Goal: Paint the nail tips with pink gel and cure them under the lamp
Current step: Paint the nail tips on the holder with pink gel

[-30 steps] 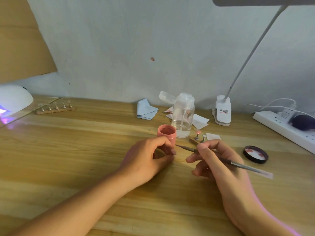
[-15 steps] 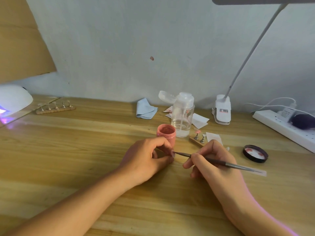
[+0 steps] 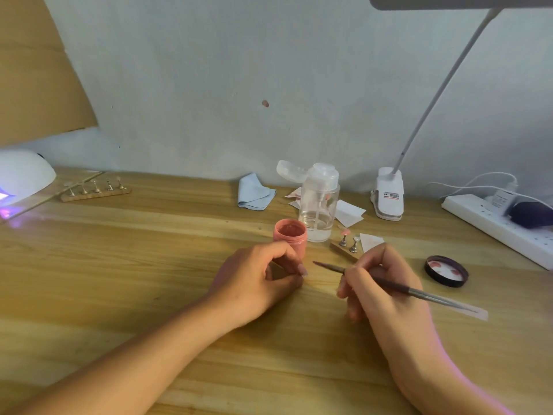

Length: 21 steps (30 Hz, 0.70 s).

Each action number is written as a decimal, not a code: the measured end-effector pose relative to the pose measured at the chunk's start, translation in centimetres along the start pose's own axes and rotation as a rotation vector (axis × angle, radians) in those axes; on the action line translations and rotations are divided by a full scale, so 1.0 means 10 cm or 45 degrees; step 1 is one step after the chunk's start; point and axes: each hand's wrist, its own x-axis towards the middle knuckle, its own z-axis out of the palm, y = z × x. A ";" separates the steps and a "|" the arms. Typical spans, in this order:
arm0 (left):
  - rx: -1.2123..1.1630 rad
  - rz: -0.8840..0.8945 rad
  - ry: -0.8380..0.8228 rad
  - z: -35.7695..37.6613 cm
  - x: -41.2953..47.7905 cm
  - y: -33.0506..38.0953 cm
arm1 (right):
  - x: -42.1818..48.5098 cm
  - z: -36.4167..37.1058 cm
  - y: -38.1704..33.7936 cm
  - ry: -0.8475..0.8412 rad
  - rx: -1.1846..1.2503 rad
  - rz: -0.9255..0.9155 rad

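Pink gel jar (image 3: 290,236), uncapped; brush (image 3: 389,285) clamped in right hand (image 3: 386,292) fingers.
Left hand (image 3: 257,283) fingers pinched together, contents unclear; curing pending.

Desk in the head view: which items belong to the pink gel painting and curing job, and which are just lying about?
In use:
- pink gel pot
- brush in right hand
- left hand pinching something I cannot make out
- small nail stand
- five-peg nail stand
- curing lamp
- pot lid

Lying about:
- pump bottle
- blue cloth
- power strip
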 end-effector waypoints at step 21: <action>-0.050 -0.082 0.063 0.02 0.00 0.07 | 0.75 0.27 -0.28 -0.012 -0.662 0.025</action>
